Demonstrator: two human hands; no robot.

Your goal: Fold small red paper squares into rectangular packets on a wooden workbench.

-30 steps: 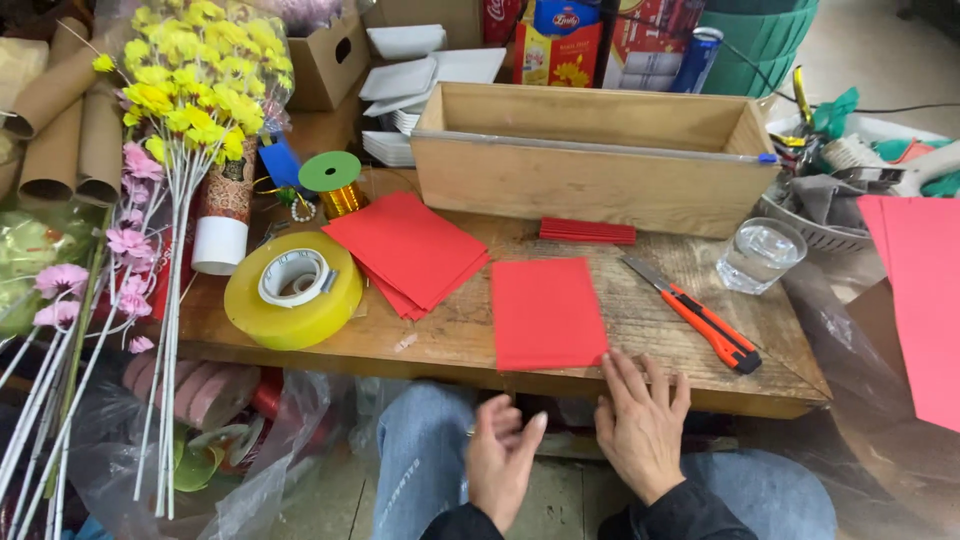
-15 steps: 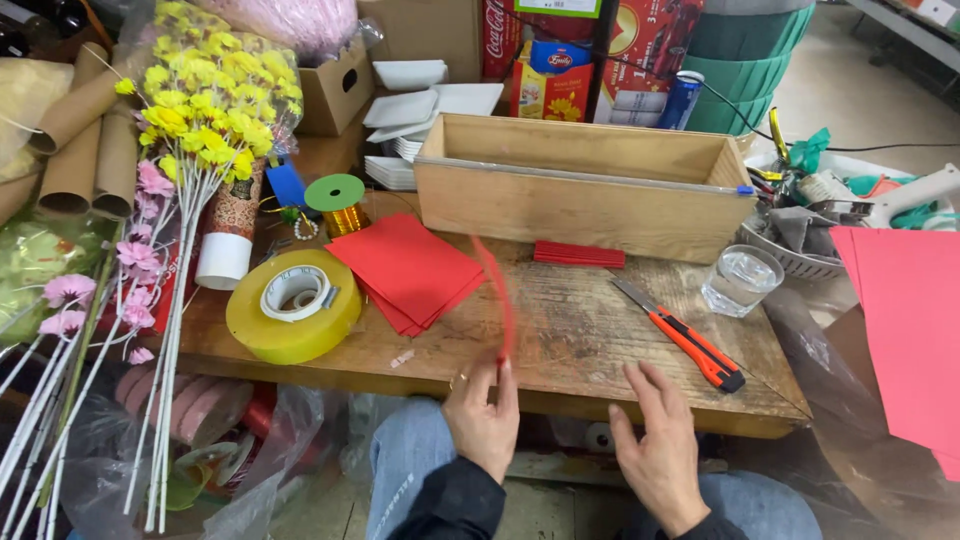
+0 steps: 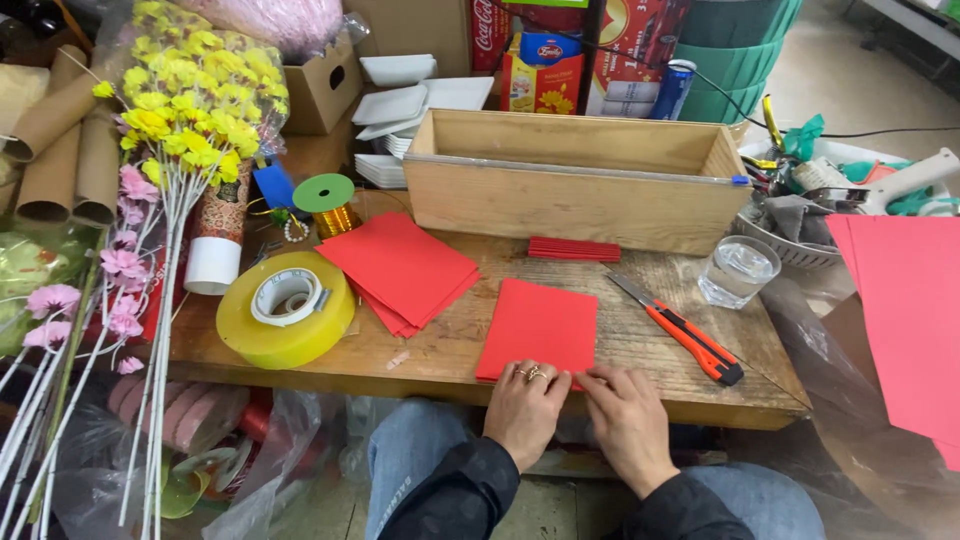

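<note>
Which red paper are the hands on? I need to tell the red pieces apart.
The single red sheet at the table's front edge, under both the left hand and right hand. The fanned red stack lies untouched, further left.

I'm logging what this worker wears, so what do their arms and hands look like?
Both arms are in dark, black-looking sleeves down to the wrists. The left hand is bare apart from gold-coloured rings on its fingers. The right hand is bare, with no ring visible.
</note>
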